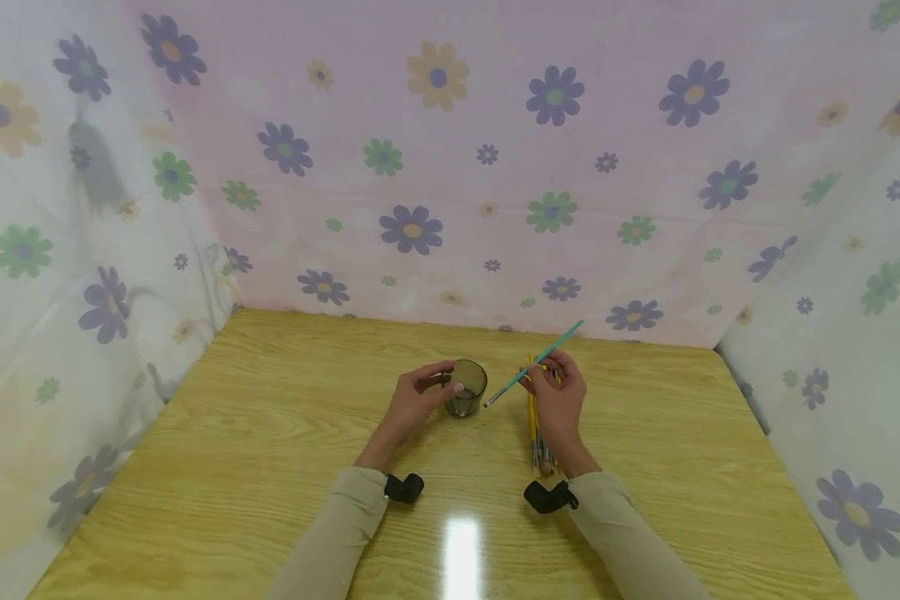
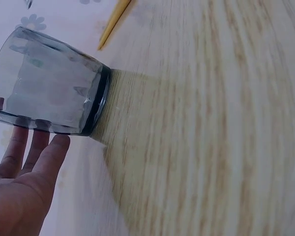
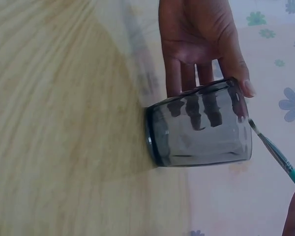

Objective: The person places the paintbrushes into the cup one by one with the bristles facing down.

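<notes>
A clear grey-tinted glass [image 1: 467, 398] stands upright on the wooden table. My left hand [image 1: 411, 402] holds it from the left side, fingers round the wall and thumb near the rim; the right wrist view shows those fingers through the glass [image 3: 216, 140]. My right hand [image 1: 562, 404] pinches a thin teal paintbrush [image 1: 566, 335], its bristles pointing down and left towards the glass. In the right wrist view the brush tip is close to the rim; whether they touch I cannot tell. Under and beside my right hand lie several paintbrushes [image 1: 533, 421], some yellow-handled, partly hidden.
The wood-grain table [image 1: 270, 433] runs back to a flowered cloth [image 1: 487, 183], with more flowered cloth on both sides. A yellow handle [image 2: 113, 24] shows beyond the glass in the left wrist view. A bright light reflection [image 1: 461, 554] lies at the table's front.
</notes>
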The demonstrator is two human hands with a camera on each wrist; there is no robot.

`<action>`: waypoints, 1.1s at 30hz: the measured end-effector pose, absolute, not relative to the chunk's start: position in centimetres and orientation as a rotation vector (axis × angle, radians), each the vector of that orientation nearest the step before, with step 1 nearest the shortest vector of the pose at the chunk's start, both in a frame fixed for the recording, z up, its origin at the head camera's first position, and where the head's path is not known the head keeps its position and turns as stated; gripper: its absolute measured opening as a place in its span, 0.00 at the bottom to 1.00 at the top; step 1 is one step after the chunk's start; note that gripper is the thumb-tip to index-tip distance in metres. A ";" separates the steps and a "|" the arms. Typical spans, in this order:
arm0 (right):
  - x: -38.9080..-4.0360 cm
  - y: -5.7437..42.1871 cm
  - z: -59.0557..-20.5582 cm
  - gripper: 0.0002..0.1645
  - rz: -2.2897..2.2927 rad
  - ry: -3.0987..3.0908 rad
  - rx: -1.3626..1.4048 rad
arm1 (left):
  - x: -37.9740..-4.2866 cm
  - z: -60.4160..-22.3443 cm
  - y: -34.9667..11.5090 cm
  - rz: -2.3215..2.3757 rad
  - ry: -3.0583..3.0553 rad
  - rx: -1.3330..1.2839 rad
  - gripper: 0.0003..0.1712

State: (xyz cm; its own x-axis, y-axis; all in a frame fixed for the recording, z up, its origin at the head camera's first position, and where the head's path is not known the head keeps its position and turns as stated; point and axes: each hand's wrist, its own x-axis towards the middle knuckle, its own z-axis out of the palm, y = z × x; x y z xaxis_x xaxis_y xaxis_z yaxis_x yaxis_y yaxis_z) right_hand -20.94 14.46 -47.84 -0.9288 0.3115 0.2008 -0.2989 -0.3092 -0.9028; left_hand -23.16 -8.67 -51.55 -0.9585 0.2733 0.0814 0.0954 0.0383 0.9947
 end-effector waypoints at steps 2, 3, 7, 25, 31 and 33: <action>-21.2 14.2 -47.7 0.10 2.271 -1.539 -0.007 | -23.1 -51.6 -8.6 2.059 2.162 0.385 0.28; -21.4 14.1 -47.6 0.10 2.270 -1.527 -0.002 | -23.1 -51.7 -8.6 2.059 2.164 0.384 0.28; -22.0 13.5 -47.3 0.12 2.290 -1.465 0.021 | -23.2 -51.7 -8.6 2.064 2.163 0.376 0.30; -24.3 11.8 -49.4 0.14 2.241 -1.572 0.134 | -23.2 -51.1 -8.5 1.990 2.239 0.435 0.31; -24.7 11.6 -50.1 0.14 2.249 -1.575 0.138 | -23.3 -51.3 -8.6 1.986 2.244 0.485 0.32; -24.7 11.4 -50.3 0.15 2.256 -1.582 0.154 | -23.3 -51.4 -8.6 1.995 2.235 0.489 0.32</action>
State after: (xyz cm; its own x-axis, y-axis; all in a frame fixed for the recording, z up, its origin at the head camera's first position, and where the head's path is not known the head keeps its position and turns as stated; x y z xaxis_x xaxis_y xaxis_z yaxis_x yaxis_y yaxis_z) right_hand -24.74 11.42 -50.27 -0.9220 0.2431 0.3014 -0.3662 -0.2947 -0.8826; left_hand -23.32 -8.60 -51.38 -0.9425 0.3065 0.1329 0.1667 0.0867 0.9822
